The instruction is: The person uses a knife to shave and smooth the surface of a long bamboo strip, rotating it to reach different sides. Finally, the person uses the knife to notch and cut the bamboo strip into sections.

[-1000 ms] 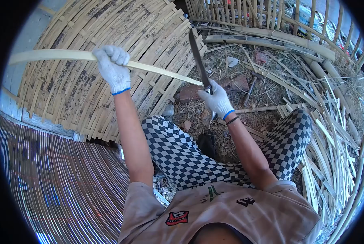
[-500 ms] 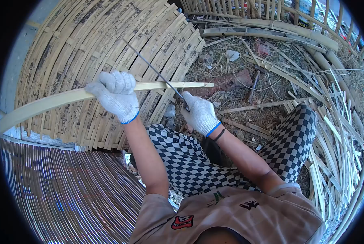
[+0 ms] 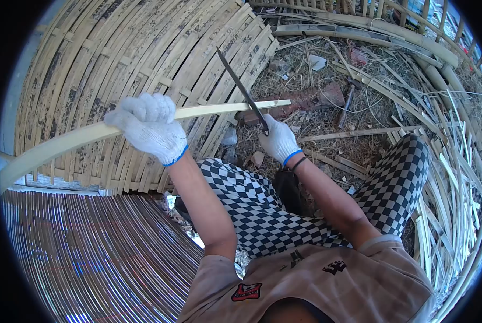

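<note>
A long pale bamboo strip (image 3: 68,141) curves in from the left edge, with my gloved left hand (image 3: 146,126) closed around it. Its free end points right, past the blade. My gloved right hand (image 3: 277,139) is wrapped round the handle of a long dark knife (image 3: 238,81), whose tip points up and left. The blade crosses the strip near its right end and seems to touch it. Most of the handle is hidden in my glove.
A woven bamboo panel (image 3: 117,70) spans the upper left. Behind the knife a reddish brick-like block (image 3: 327,97) and a hammer (image 3: 348,102) lie on the ground. Split bamboo strips (image 3: 445,215) are piled at the right. Thin rods (image 3: 90,253) fill the lower left.
The knife has turned so that its blade looks broader and stands steeper, its tip further right. My right hand has shifted slightly right. My left hand still grips the strip.
</note>
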The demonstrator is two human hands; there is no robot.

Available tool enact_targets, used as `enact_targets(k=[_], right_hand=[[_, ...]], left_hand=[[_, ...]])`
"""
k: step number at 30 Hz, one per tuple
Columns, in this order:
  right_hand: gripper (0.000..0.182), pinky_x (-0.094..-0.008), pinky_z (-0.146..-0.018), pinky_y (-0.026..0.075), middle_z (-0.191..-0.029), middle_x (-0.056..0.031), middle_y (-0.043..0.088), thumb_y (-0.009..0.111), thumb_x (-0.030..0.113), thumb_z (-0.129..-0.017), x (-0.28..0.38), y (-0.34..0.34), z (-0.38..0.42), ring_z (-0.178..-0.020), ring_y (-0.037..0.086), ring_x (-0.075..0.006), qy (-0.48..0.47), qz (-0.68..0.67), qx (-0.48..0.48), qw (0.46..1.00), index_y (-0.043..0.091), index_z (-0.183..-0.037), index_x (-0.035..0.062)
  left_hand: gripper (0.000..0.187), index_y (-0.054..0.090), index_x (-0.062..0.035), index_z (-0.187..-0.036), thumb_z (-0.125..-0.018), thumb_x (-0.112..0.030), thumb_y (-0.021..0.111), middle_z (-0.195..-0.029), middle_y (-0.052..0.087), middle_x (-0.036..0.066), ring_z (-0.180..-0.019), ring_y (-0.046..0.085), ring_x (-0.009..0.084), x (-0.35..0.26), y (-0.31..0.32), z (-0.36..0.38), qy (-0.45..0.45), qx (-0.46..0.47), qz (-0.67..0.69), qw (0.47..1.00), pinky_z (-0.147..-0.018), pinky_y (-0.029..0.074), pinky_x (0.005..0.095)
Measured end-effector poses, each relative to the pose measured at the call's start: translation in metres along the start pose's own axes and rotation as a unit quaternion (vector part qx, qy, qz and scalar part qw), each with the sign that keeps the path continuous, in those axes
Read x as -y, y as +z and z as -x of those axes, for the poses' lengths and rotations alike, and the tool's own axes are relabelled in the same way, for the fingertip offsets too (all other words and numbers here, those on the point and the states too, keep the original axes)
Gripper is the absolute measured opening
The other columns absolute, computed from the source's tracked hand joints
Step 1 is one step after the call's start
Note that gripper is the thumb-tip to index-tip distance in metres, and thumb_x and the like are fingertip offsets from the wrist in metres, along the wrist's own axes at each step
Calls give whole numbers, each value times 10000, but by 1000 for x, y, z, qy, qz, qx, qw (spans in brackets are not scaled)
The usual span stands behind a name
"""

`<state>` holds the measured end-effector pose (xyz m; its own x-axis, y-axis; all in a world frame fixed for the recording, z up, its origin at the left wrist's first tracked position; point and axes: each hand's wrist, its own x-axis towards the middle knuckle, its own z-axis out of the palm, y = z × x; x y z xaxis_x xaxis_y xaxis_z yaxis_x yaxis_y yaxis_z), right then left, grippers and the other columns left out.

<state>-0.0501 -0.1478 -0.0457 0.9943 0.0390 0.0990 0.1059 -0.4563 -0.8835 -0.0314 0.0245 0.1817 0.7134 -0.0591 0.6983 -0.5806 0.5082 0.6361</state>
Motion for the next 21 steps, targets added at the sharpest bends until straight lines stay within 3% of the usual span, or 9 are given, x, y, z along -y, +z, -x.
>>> enact_targets(k=[4, 5, 9, 12, 13, 16, 21], right_hand=[[340, -534, -743, 550, -872, -228, 698, 665, 156, -849, 16, -5, 12, -887, 693, -439, -28, 45, -6, 999, 552, -1159, 75], [347, -528, -741, 552, -876, -226, 698, 672, 154, -847, 29, -13, 14, -886, 695, -433, -43, 48, 6, 998, 554, -1165, 79], [307, -489, -726, 565, -888, -203, 708, 687, 163, -867, 46, -16, 19, -884, 709, -402, -139, 44, -63, 987, 555, -1133, 87], [292, -508, -742, 564, -902, -205, 714, 682, 175, -872, -6, 0, -4, -902, 706, -418, 24, 83, -6, 996, 558, -1121, 86], [287, -531, -761, 560, -900, -211, 716, 678, 192, -880, -38, 11, -9, -914, 703, -431, 6, 86, -27, 996, 559, -1118, 84], [289, -545, -772, 551, -898, -220, 713, 673, 199, -877, -39, 18, -11, -904, 701, -437, -6, 109, -35, 993, 556, -1112, 79], [296, -520, -717, 547, -888, -183, 698, 679, 160, -852, 39, -14, 14, -877, 703, -401, -79, 64, -24, 995, 538, -1103, 88]], left_hand=[[632, 332, -198, -605, -1025, -656, 447, -522, 251, -37, -449, 186, 114, -1, -7, 3, 9, -4, -16, 1000, -414, 186, 293], [634, 341, -176, -621, -1059, -631, 385, -506, 280, -28, -426, 207, 120, 1, -7, 2, 13, 20, 5, 1000, -405, 200, 303], [649, 330, -178, -609, -1043, -656, 397, -493, 267, -29, -417, 200, 119, 3, 5, 2, 13, 17, -10, 1000, -400, 199, 306], [661, 317, -183, -597, -1029, -673, 415, -487, 253, -33, -412, 182, 115, 1, 6, 3, 9, 2, -21, 1000, -399, 192, 301], [664, 311, -186, -593, -1025, -678, 420, -485, 251, -36, -410, 176, 113, 0, 2, 3, 8, -19, -24, 999, -398, 187, 298], [670, 296, -192, -583, -1024, -680, 420, -481, 248, -38, -408, 166, 109, -2, -6, 0, 21, -43, -46, 998, -395, 174, 294], [675, 280, -202, -573, -1016, -687, 435, -482, 232, -41, -416, 155, 102, 0, 0, 3, 20, -46, -45, 998, -393, 154, 290]])
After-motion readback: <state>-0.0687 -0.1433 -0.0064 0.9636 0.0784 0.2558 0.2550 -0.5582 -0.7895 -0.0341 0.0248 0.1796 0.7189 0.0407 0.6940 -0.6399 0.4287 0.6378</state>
